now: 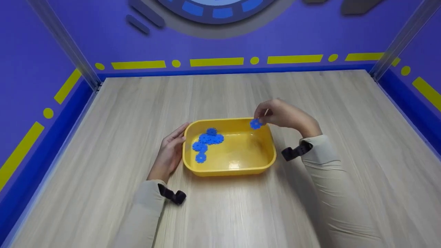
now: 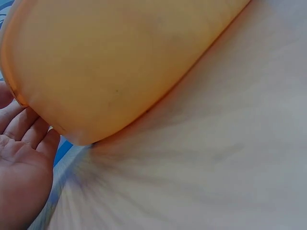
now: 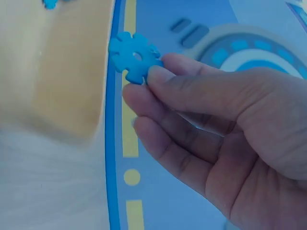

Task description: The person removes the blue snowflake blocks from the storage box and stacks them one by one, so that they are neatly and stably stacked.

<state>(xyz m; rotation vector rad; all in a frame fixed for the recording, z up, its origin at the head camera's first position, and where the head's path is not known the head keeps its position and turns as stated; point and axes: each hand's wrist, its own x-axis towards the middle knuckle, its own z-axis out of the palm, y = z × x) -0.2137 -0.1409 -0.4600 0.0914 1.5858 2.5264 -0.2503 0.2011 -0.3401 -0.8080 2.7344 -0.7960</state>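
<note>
A yellow plastic bin [image 1: 237, 170] stands on the table. My left hand [image 1: 171, 150] holds its left side, thumb by the rim and fingers along the outer wall; in the left wrist view the bin [image 2: 110, 72] hides the fingertips of that hand [image 2: 24, 163]. Over the bin's back right corner, my right hand [image 1: 283, 115] pinches a blue snowflake-shaped plastic disc [image 1: 255, 124]. Up close, the disc [image 3: 128, 53] has a notched edge and a hole in its middle, gripped between thumb and fingers of the right hand [image 3: 206, 110]. Several similar blue discs [image 1: 206, 139] lie at the bin's left end.
The bin sits on a light wood-grain table [image 1: 220, 213]. A blue-purple panel [image 1: 220, 48] with yellow stripes rises behind it, and similar panels stand at both sides. Black wrist cameras [image 1: 296, 151] are strapped on both sleeves.
</note>
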